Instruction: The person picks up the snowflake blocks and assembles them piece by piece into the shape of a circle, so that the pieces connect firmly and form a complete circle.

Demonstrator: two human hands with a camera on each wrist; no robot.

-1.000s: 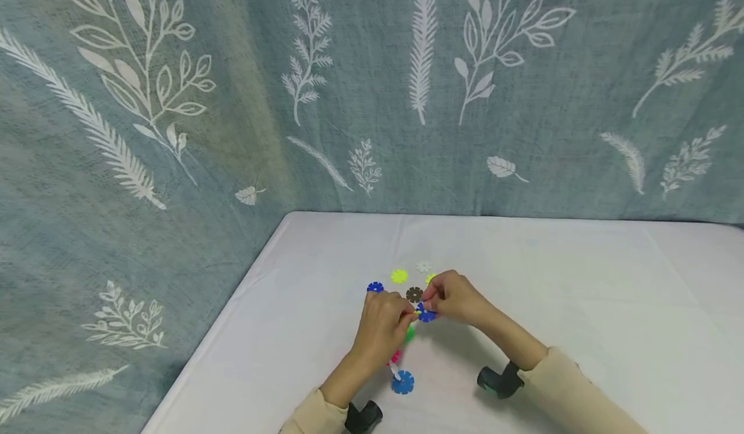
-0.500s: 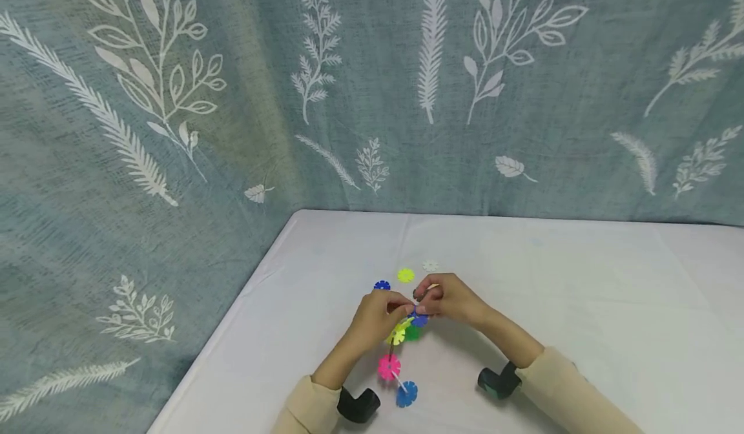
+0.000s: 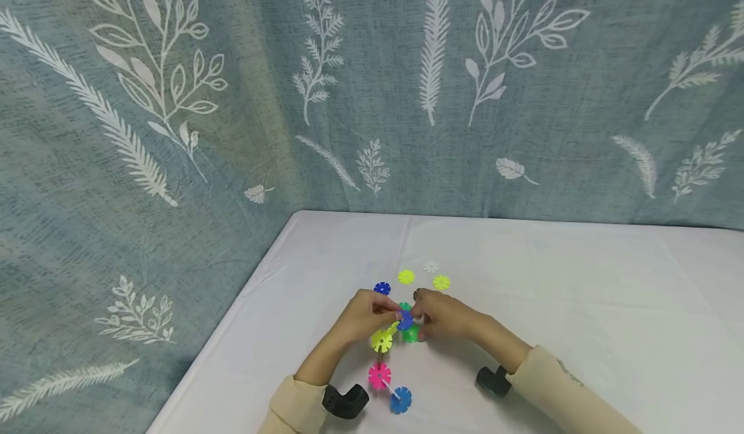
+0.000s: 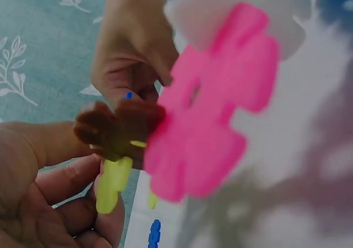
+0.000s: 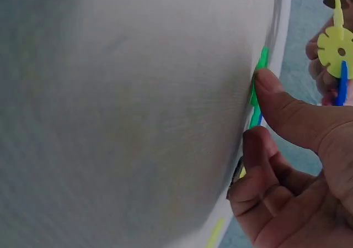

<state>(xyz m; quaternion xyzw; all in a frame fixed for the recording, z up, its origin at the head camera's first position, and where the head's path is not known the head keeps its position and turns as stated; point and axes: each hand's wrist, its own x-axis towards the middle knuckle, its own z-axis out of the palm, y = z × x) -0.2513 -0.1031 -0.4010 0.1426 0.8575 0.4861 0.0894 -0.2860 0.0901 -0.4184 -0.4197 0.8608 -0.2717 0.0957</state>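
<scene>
My left hand [image 3: 361, 318] pinches a chain of slotted plastic discs above the table. Its blue disc [image 3: 405, 320] is at the upper end, followed by a yellow disc [image 3: 381, 341], a brown disc [image 4: 118, 127], a pink disc [image 3: 380, 376], a white disc [image 4: 193, 19] and a lighter blue disc [image 3: 401, 400]. My right hand [image 3: 444, 314] is low over the table, thumb and fingers apart, thumb tip right at a green disc [image 5: 261, 74]. Another green disc [image 3: 410, 334] lies nearer me. The left fingertips are partly hidden behind the brown disc in the left wrist view.
Beyond my hands lie loose discs on the white table [image 3: 552, 279]: a dark blue disc [image 3: 382, 288], a yellow-green disc [image 3: 406, 276], another yellow-green disc [image 3: 442, 282] and a white disc [image 3: 431, 267]. A patterned curtain [image 3: 349, 85] hangs behind.
My right hand has let go of the chain's blue disc and lowered towards the green discs. My left hand has moved left and slightly nearer with the chain, uncovering more of it.
</scene>
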